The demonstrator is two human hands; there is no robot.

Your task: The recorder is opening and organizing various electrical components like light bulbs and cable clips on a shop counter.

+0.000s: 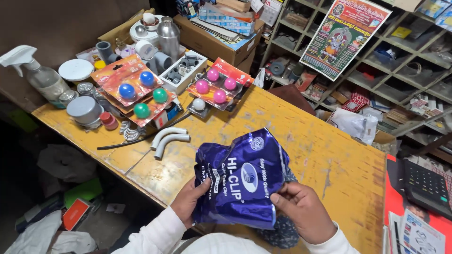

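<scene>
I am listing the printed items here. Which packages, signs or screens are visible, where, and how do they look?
Glossy purple plastic pouch: held by left hand and right hand, white print.
Orange blister cards with blue and green knobs: table, far left.
Red blister cards with pink knobs: table, centre back.
Colourful rectangular poster: on shelves.
Black calculator: right edge.
</scene>
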